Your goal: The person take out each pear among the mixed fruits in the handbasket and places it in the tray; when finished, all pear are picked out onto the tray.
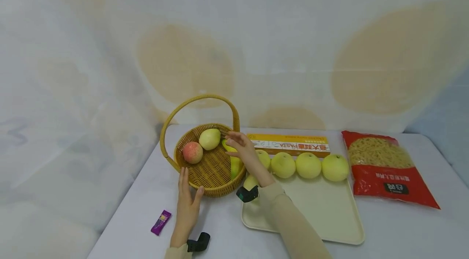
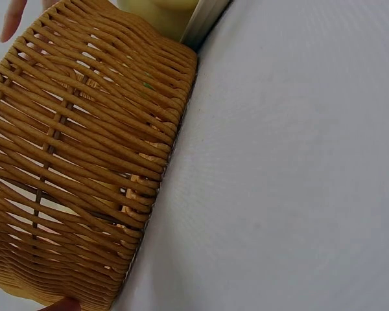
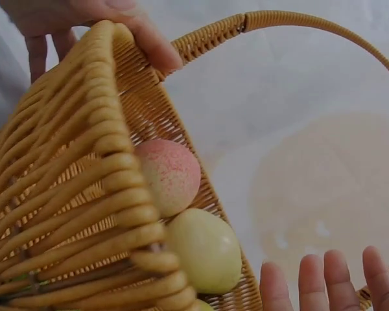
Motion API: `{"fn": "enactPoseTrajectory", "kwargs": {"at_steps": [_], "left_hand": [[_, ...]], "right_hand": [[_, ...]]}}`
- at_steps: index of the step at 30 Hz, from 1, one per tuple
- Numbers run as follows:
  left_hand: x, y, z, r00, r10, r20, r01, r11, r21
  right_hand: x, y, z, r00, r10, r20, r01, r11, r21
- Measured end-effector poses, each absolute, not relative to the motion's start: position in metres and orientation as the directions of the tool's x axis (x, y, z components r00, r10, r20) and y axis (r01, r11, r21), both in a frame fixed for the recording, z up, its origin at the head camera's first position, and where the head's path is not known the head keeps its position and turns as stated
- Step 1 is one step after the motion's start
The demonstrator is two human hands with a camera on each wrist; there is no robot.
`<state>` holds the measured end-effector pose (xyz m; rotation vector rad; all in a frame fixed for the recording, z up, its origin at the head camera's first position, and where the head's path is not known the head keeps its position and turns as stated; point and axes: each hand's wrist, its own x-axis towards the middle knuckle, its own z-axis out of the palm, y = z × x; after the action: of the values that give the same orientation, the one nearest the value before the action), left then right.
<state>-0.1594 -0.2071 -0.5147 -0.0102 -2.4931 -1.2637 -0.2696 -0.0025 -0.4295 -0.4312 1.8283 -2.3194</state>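
Note:
A wicker basket [image 1: 209, 169] with an arched handle stands on the table. Inside lie a pink-and-yellow peach [image 1: 192, 152], a pale yellow-green fruit [image 1: 210, 139] and a long yellow-green item [image 1: 235, 167], perhaps a banana, partly covered by my right hand. My left hand [image 1: 187, 208] is at the basket's near-left rim, fingers stretched along its outer side and thumb spread apart. My right hand [image 1: 244, 151] is over the right rim with its fingers extended; in the right wrist view those fingertips [image 3: 311, 285] show beyond the fruit, holding nothing visible.
Right of the basket, a cream tray [image 1: 322, 218] bears several yellow-green apples [image 1: 308, 165]. Behind it lies a pasta box [image 1: 289, 145]. A red bag of pasta [image 1: 388, 169] lies at the far right. A small purple packet [image 1: 161, 222] lies at the front left.

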Motion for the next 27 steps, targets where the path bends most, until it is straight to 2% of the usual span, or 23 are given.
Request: {"fn": "enactPoseTrajectory", "kwargs": {"at_steps": [11, 20, 27], "left_hand": [[-0.163, -0.202, -0.519, -0.936, -0.143, 0.321, 0.176, 0.601, 0.779], [-0.159, -0.206, -0.517, -0.937, -0.165, 0.309, 0.153, 0.599, 0.786], [-0.160, -0.207, -0.517, -0.938, -0.168, 0.305, 0.147, 0.602, 0.785]], "right_hand": [[-0.291, -0.005, -0.427, -0.954, -0.296, 0.037, 0.040, -0.250, -0.967], [-0.302, -0.024, -0.433, -0.969, -0.244, -0.028, 0.113, -0.342, -0.933], [-0.309, -0.035, -0.441, -0.977, -0.203, -0.065, 0.132, -0.335, -0.933]]}}
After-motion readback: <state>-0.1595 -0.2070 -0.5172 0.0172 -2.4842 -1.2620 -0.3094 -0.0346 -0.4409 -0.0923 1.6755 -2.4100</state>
